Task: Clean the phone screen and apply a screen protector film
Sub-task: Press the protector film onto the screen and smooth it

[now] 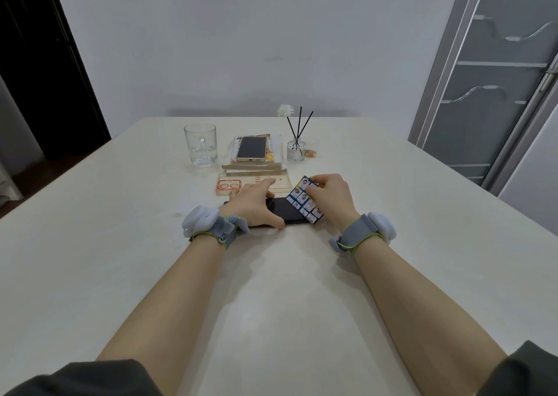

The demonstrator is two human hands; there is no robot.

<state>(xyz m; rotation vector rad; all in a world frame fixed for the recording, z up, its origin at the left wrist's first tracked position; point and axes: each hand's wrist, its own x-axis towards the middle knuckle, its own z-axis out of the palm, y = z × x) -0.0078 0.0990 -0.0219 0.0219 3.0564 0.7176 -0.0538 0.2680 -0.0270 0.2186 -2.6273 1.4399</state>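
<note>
1. While the left hand [253, 205] lies spread, fingers near straight, it presses flat on the left end of the phone [287, 213] with its thumb along the near edge. It is steadying the phone and gripping nothing.
2. The phone lies flat on the table [120, 244], dark screen up, under and between both hands.
3. Just right of the left fingertips, a blue picture card [303, 199] rests tilted on the phone's right part.
4. The right hand [330, 197] pinches that card, fingers curled over its far edge.
5. Progress call: this looks like card work on the screen, either smoothing a film or scraping it clean. Whether a film is already on, I cannot tell. If it is, only pressing out bubbles remains.
6. Beyond the left fingers lies a clear packet [229, 185] with red print. Farther off stand a glass [200, 145], a second phone [252, 148] on books [256, 167], and a diffuser [296, 151].
</note>
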